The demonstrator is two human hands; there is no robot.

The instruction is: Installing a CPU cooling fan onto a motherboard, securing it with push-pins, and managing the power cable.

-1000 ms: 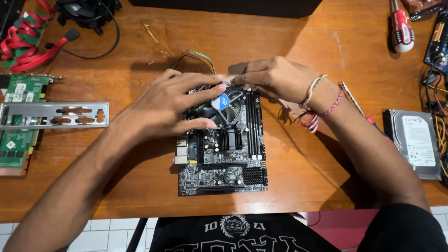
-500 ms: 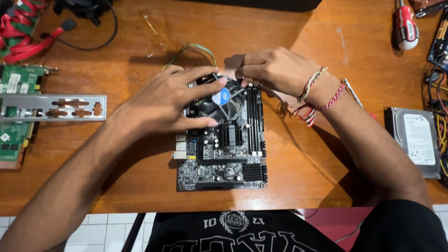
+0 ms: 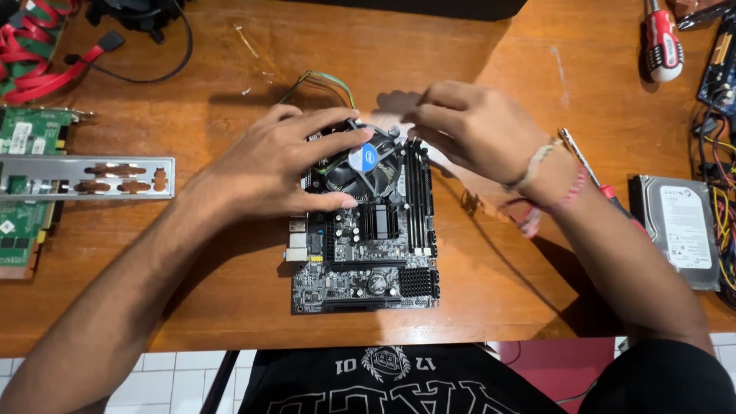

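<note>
A dark computer motherboard (image 3: 364, 261) lies flat in the middle of the wooden table (image 3: 475, 69). A round black cooler fan (image 3: 366, 167) with a blue centre sticker sits on its upper part, and thin coloured wires (image 3: 326, 80) run from it toward the far side. My left hand (image 3: 280, 165) is spread over the fan's left side, thumb and fingers gripping its rim. My right hand (image 3: 471, 130) hovers at the board's upper right corner with fingers bent near the fan's edge; whether it pinches anything is hidden.
A silver port shield plate (image 3: 84, 178) and green circuit cards (image 3: 27, 192) lie at the left, red cables (image 3: 34, 54) at far left. A hard drive (image 3: 678, 230), a thin screwdriver (image 3: 586, 165), a red-handled screwdriver (image 3: 662, 42) and loose wires (image 3: 721, 153) are on the right.
My right hand has lifted slightly off the fan and shifted right. The left hand keeps its grip on the fan. The camera view has tilted a little.
</note>
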